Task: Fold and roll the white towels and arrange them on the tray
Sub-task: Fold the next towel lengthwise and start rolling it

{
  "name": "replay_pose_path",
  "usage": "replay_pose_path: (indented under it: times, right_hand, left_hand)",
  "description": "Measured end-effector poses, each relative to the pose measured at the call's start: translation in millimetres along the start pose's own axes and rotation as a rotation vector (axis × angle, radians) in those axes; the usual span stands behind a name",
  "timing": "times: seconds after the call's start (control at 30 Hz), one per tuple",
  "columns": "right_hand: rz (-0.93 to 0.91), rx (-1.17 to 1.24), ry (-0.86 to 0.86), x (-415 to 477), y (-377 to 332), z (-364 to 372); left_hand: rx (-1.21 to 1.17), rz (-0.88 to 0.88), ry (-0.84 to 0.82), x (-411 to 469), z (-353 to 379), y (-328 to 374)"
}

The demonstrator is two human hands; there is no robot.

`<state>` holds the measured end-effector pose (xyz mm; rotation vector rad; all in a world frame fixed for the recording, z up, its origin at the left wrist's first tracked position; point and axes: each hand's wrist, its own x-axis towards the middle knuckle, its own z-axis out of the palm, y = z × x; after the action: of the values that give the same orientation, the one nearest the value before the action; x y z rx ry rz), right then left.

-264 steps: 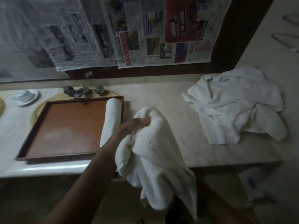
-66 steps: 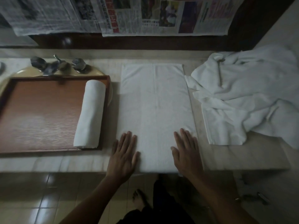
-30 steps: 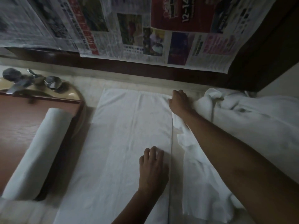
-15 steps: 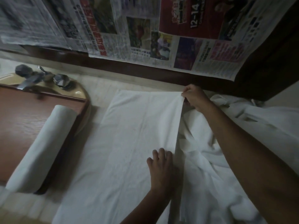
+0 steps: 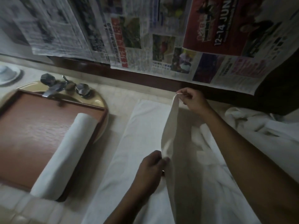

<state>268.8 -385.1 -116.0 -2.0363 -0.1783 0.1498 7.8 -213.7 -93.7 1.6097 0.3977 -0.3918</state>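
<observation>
A white towel (image 5: 139,143) lies lengthwise on the marble counter, its right long edge lifted off the surface. My right hand (image 5: 192,102) pinches that edge at the far corner. My left hand (image 5: 152,167) pinches the same edge nearer to me, so the raised flap stands up between the two hands. A rolled white towel (image 5: 64,157) lies along the right side of the brown wooden tray (image 5: 32,131) at the left.
A heap of unfolded white towels (image 5: 258,135) lies at the right, partly under my right arm. A metal tap (image 5: 64,88) and beige basin rim sit behind the tray, a white dish (image 5: 8,75) at far left. Newspaper sheets (image 5: 145,38) hang on the wall.
Both hands have lifted the towel's right long edge off the counter and carried it up and leftward. My left hand went from pressing flat to pinching the edge.
</observation>
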Motion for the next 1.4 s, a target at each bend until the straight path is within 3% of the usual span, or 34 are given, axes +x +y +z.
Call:
replay_pose_path:
  times: [0.07,0.17,0.4,0.6,0.73,0.9,1.1,1.27,1.4]
  right_hand:
    - [-0.072,-0.084,-0.013,12,-9,27]
    - [-0.109,-0.197,-0.023,34,-17,69]
    - [-0.072,-0.467,-0.154,68,-11,154]
    - [-0.048,-0.539,-0.079,68,8,177]
    - [-0.073,-0.568,-0.09,70,8,176]
    - [-0.087,-0.657,-0.086,77,5,184]
    - [-0.147,-0.625,0.03,63,23,195]
    - [-0.16,-0.564,0.051,63,30,197]
    - [-0.168,-0.59,0.052,63,30,198]
  left_hand:
    - [-0.23,-0.067,-0.012,-1,-25,-1]
    - [-0.346,-0.125,-0.019,2,-62,-5]
    - [-0.145,-0.289,0.212,43,-109,-51]
    - [-0.432,-0.232,0.02,34,-129,-33]
    - [0.105,-0.097,0.318,51,-153,-75]
    - [0.297,-0.08,0.361,58,-154,-88]
    - [0.339,-0.147,0.323,61,-158,-85]
    - [0.031,-0.231,0.172,53,-154,-76]
    - [0.302,-0.171,0.321,53,-152,-86]
